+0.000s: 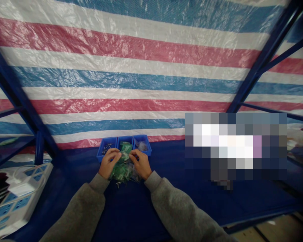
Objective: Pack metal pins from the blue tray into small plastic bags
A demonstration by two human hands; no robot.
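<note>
pinching into a heap of green packets (pixel 123 169), the left hand (pixel 109 163) and right hand (pixel 140 163) curl their fingers inward; the heap lies beneath and between them, against a blue compartment tray (pixel 103 155).

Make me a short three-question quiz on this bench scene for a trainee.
1. How many compartments does the blue tray have?
2. True or false: the left hand and the right hand are both at the green pile in front of the tray.
3. What lies on the bench to the left of the hands?
A) A white power strip
B) A cardboard box
C) A metal bucket

Key: 1. Three. 2. True. 3. A.
</note>
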